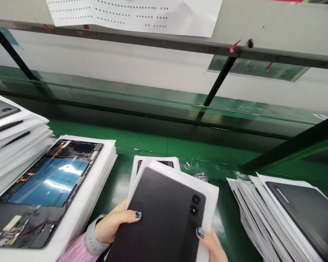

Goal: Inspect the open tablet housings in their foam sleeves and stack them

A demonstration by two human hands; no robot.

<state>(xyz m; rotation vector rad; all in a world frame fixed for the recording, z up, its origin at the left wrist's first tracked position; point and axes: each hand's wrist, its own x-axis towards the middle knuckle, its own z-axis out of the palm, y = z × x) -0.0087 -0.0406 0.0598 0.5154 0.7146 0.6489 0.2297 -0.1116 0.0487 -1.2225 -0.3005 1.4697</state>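
A green bench [153, 143] has piles of tablets [297, 218] on white sheets on both sides. In the middle, a black tablet [158, 214] lies on a white sheet [211, 203], lifted off the bench in both hands. The left hand [112, 225] and right hand [211, 243] pinch its sides, thumbs on top, fingers under. Both thumbs have shiny blue nails.

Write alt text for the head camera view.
The left hand and right hand hold a dark grey tablet with two camera lenses, on a white foam sheet, above a green workbench. An opened tablet showing its internals lies left; a stack of dark tablets in white sheets lies right.
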